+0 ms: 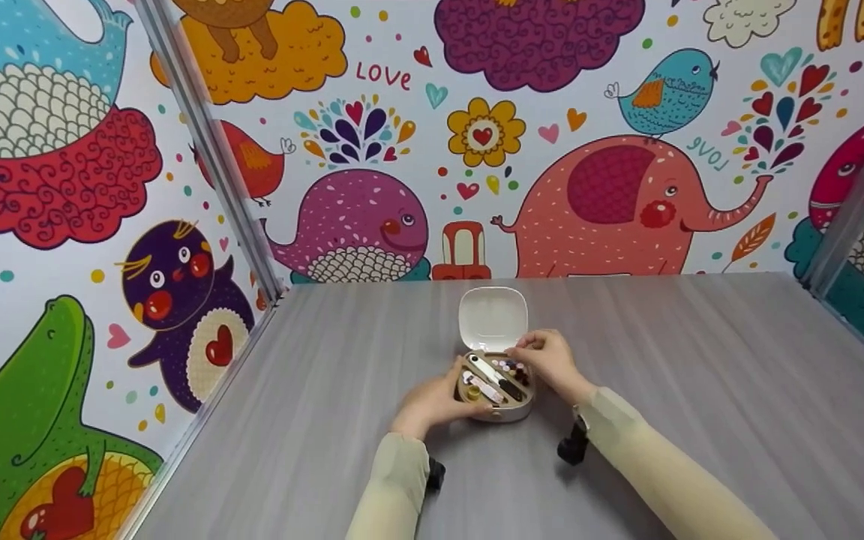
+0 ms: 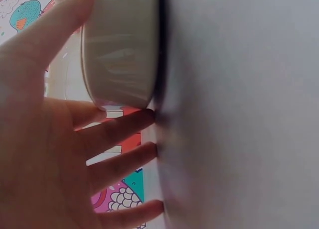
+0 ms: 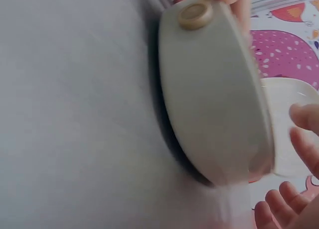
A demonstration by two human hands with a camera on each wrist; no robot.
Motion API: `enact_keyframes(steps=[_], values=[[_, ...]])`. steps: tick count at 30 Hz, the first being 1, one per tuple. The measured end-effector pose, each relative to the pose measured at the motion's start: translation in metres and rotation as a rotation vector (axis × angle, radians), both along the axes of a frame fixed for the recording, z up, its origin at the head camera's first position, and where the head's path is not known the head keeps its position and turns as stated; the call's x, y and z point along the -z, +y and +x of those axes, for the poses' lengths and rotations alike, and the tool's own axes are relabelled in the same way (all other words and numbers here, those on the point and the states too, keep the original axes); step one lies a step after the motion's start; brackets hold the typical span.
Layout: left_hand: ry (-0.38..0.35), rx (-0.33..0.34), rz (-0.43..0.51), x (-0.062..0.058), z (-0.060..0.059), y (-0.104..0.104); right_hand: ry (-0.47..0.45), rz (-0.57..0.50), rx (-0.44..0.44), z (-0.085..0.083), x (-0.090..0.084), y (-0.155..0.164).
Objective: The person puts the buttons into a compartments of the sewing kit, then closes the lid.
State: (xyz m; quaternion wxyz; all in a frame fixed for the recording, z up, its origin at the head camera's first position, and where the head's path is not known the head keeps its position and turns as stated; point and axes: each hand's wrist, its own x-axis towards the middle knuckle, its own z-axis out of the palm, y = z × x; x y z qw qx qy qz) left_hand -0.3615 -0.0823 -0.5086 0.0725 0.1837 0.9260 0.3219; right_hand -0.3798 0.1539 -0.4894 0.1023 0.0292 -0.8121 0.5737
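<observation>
A small rounded cream box [image 1: 513, 415] sits on the table with its white lid [image 1: 493, 319] raised at the back. It looks like a sewing kit, with a white-and-black tool [image 1: 508, 386], a pale pink tool [image 1: 486, 388], a small gold piece [image 1: 474, 392] and several little coloured pieces [image 1: 514, 369] inside. My left hand [image 1: 432, 401] holds the box's left side, thumb across the front, the other fingers around the side. Over the back right of the compartments hovers my right hand [image 1: 552, 360]; its thumb and index fingertips are close but apart in the right wrist view, with nothing visible between them.
Grey wood-grain table [image 1: 312, 450] surrounds the box. Behind stands a wall panel with printed cartoon animals [image 1: 597, 202], and metal posts [image 1: 211, 142] mark the corners. Each wrist carries a black camera [image 1: 572, 448]. A round tan button [image 3: 195, 16] shows on the box front.
</observation>
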Motion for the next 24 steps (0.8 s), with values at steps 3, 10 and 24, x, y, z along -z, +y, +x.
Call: enact_keyframes(steps=[3,10,24], values=[[-0.017,0.003,0.039,-0.011,0.007,-0.005,-0.077,-0.133,-0.026,0.007,0.0,0.003],[-0.075,0.006,0.087,-0.032,0.014,-0.018,-0.229,-0.33,-0.296,0.021,0.02,0.013],[0.148,-0.041,0.59,-0.072,-0.037,-0.028,-0.179,-0.228,-0.416,0.042,0.034,0.02]])
